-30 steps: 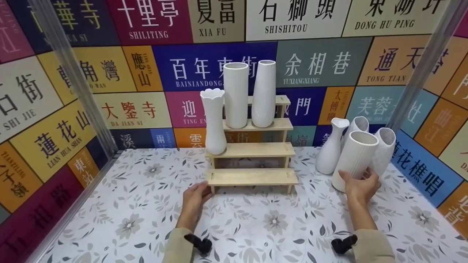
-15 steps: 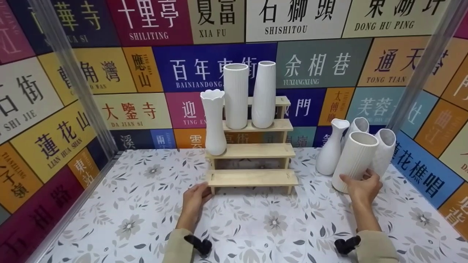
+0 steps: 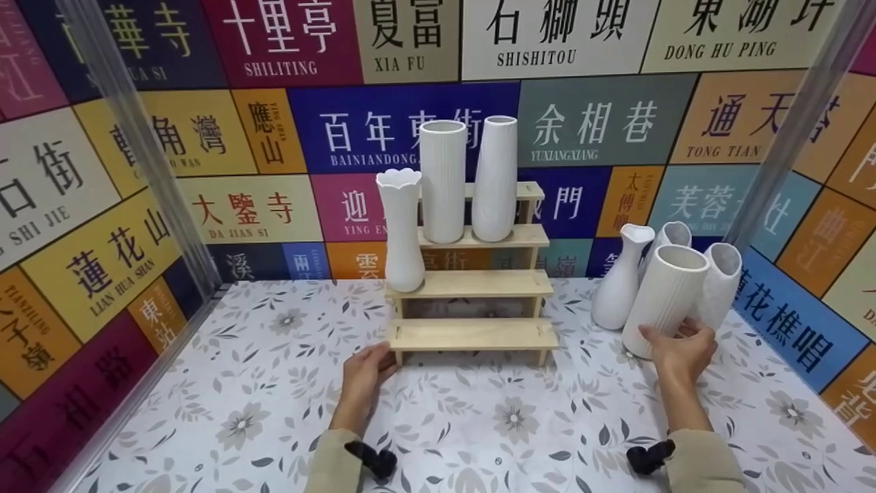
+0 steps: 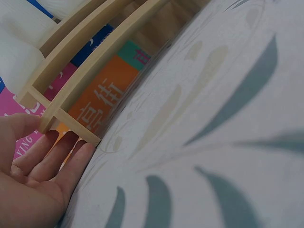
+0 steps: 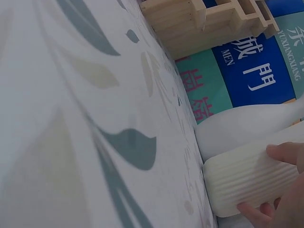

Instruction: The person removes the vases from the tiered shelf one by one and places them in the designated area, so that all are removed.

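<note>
My left hand (image 3: 366, 373) holds the front left end of the stepped wooden stand (image 3: 472, 334); in the left wrist view its thumb lies on the lowest step and the fingers curl at the side. The right hand (image 3: 682, 352) grips the lower part of a white ribbed vase (image 3: 664, 294), which tilts slightly in the head view. Its base touches the cloth in the right wrist view (image 5: 247, 180). Close around it stand a vase with a narrow neck (image 3: 616, 287), a textured white vase (image 3: 722, 274) and a mostly hidden vase (image 3: 674, 234).
On the stand's third step are a ribbed cylinder vase (image 3: 443, 181) and a smooth tapered vase (image 3: 495, 178). A vase with a scalloped rim (image 3: 402, 233) occupies the left of the second step. Flowered cloth (image 3: 274, 411) covers the table, with printed panels behind.
My right hand has shifted very slightly to the right while keeping its grip on the ribbed vase. The left hand and stand look the same.
</note>
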The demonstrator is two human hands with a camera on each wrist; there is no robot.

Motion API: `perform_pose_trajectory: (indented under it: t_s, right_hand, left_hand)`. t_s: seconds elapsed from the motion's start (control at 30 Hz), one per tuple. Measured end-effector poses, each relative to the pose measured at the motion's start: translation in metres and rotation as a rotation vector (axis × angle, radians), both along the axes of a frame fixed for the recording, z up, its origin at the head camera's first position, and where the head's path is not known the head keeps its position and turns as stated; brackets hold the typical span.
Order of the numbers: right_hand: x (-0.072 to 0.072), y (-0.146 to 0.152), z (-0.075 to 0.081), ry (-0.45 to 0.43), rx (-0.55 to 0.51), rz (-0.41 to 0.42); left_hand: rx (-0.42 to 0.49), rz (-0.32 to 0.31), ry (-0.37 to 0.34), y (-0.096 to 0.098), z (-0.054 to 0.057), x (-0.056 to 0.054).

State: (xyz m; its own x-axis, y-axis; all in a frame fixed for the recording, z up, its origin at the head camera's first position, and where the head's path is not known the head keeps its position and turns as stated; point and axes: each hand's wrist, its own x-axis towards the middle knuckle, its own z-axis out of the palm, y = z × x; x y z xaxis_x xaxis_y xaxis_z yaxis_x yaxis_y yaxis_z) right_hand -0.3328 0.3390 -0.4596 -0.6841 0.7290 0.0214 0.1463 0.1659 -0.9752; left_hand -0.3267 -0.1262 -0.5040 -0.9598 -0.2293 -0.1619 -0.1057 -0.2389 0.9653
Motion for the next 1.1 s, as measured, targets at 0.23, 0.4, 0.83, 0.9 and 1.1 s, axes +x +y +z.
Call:
perform_pose_trajectory:
  t_s: [0.23,0.4,0.83,0.9,1.1]
  right_hand:
    - [-0.003,0.001,-0.002,0.017,0.026,-0.008]
    - [0.0,0.0,-0.001,0.004,0.012,0.0]
    - [0.013,-0.008,0.051,0.012,-0.058,0.017]
    - [0.017,-0.011,0.061,0.032,-0.073,0.021]
    - [0.029,-0.026,0.086,0.1,-0.108,0.074]
  left_hand:
    - [-0.007,-0.014,0.032,-0.001,-0.001,0.001]
    - [-0.015,-0.022,0.025,-0.001,0.0,0.001]
    - [0.005,-0.016,-0.034,0.001,0.003,0.001]
    - [0.003,-0.019,-0.036,0.0,0.003,0.001]
    - [-0.013,-0.023,-0.011,0.001,0.001,0.001]
